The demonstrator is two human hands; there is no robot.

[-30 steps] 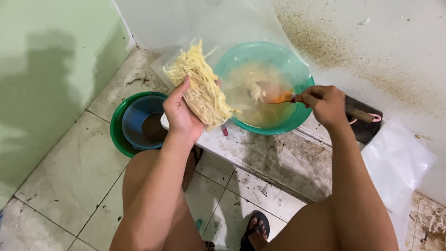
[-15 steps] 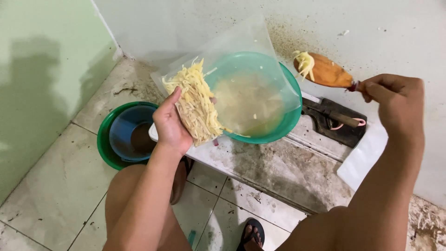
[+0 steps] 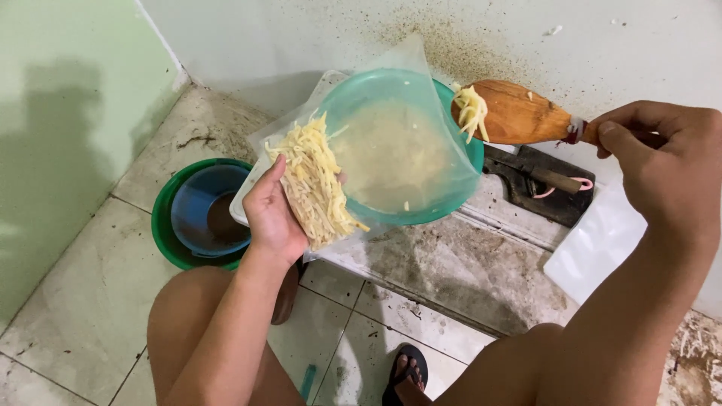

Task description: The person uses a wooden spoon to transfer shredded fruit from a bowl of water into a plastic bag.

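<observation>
While a clear plastic bag [image 3: 353, 162] partly filled with pale shredded strips [image 3: 312, 184] is grasped at its near left side by the left hand [image 3: 274, 214], a wooden spoon [image 3: 515, 113] is clenched by its handle in the right hand [image 3: 665, 162], to the right. A small heap of strips is carried on the spoon's bowl, just beside the bag's open mouth. A teal bowl [image 3: 466, 154] is seen through and behind the bag. Nested green and blue basins [image 3: 184, 225] are set on the tiled floor at the left, and a cleaver [image 3: 541, 180] is laid farther right.
</observation>
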